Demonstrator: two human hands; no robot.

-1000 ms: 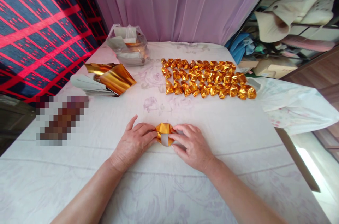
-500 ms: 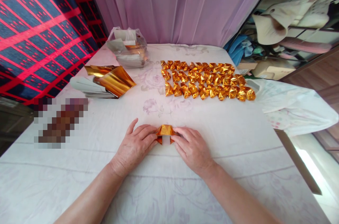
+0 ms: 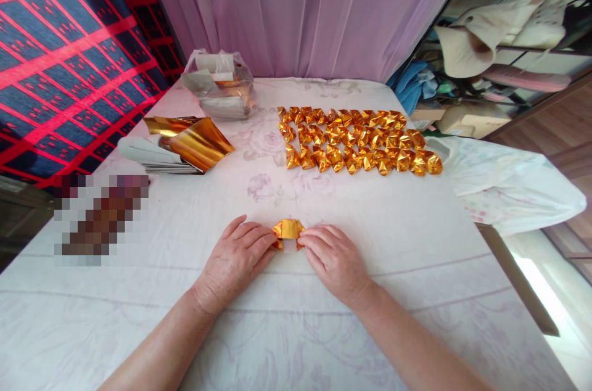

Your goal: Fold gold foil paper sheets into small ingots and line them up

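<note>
A small folded piece of shiny gold foil paper (image 3: 290,229) is held between my two hands, low over the tablecloth. Its middle is a flat band, and its two ends bend down toward me, leaving a gap between them. My left hand (image 3: 239,253) pinches the left end, with the thumb hidden below the fingers. On the right end, the fingers of my right hand (image 3: 336,260) close in the same way. Beyond my hands, several folded gold paper ingots (image 3: 354,139) stand in three rows.
A fanned stack of gold-faced paper sheets (image 3: 203,143) lies at the left. Behind it stands a clear plastic bag (image 3: 221,86) holding more sheets. The table (image 3: 296,341) has a pale flowered cloth. A white cloth (image 3: 518,184) hangs past its right edge, near a cluttered shelf (image 3: 504,45).
The foil piece's middle has turned from a sloped, peaked shape to a flatter, squarer band facing me. Both hands keep their grip, with fingers slightly shifted. The whole view has moved a little.
</note>
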